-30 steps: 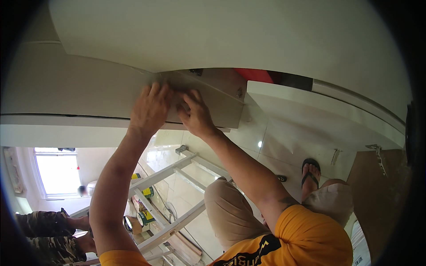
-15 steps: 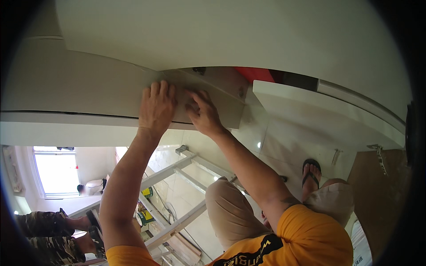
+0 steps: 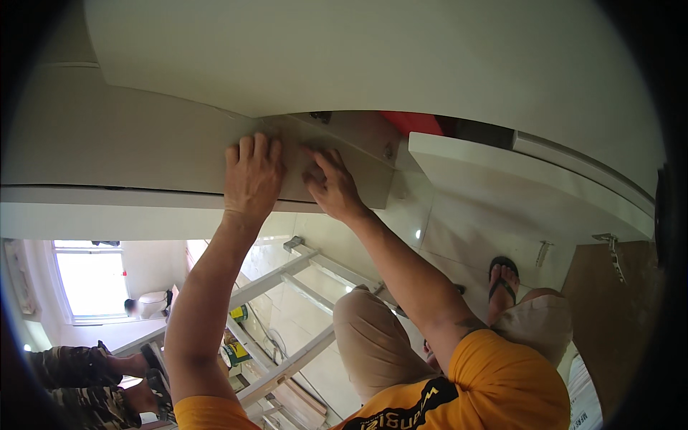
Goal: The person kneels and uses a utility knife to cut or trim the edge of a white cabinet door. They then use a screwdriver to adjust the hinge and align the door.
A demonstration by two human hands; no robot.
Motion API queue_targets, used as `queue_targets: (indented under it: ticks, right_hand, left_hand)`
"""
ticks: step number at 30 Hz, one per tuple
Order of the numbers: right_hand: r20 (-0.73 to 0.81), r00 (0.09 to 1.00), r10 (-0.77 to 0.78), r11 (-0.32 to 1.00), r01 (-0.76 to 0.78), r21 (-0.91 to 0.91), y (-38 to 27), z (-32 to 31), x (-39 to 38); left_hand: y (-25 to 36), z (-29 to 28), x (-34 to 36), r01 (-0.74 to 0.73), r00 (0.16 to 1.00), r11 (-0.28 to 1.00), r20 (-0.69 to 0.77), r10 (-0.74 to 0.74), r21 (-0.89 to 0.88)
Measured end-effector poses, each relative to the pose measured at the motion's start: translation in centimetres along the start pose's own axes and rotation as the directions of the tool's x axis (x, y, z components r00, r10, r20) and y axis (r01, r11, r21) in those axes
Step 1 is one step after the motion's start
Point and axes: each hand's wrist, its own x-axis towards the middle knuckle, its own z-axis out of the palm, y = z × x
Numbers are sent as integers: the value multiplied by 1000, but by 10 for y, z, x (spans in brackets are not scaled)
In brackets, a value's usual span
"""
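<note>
A wide grey-white panel (image 3: pixel 143 150) runs beneath a white cabinet surface (image 3: pixel 358 50). My left hand (image 3: pixel 254 174) lies against the panel with bent, slightly parted fingers, fingertips touching it, near the dark inner opening. Just to its right, my right hand (image 3: pixel 333 183) has its index finger reaching to the panel and its thumb apart from it; I see nothing held in either hand. A small dark fitting (image 3: pixel 321 117) sits above my fingers, and a red strip (image 3: pixel 408 122) shows inside the gap. An open white door (image 3: pixel 494 179) stands to the right.
Below is an aluminium ladder (image 3: pixel 269 290) over the tiled floor (image 3: pixel 451 229), with buckets (image 3: pixel 236 351) and cables. Another person's camouflage-trousered legs (image 3: pixel 79 376) are at lower left. A window (image 3: pixel 89 279) and a toilet (image 3: pixel 150 304) lie beyond; a brown board (image 3: pixel 602 301) stands at right.
Both my hands have shifted a little to the right along the panel since a second ago, with little movement in the last half second. My left fingers stay bent against the surface.
</note>
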Motion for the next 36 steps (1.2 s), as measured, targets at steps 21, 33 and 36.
queue_targets:
  ticks: [21,33,36]
  right_hand:
    - [-30,999,12,999,-11,39,8,7,-4]
    - [-34,997,63,996,-61,60,7,6,-6]
    - [-71,996,48,993,-40,107,7,6,-4]
  left_hand:
    - [-18,0,34,57,978,990,204,-31,-126]
    - [-25,14,36,-116,991,993,61,117,-17]
    - [-31,7,28,-122,992,989,28,125,-87]
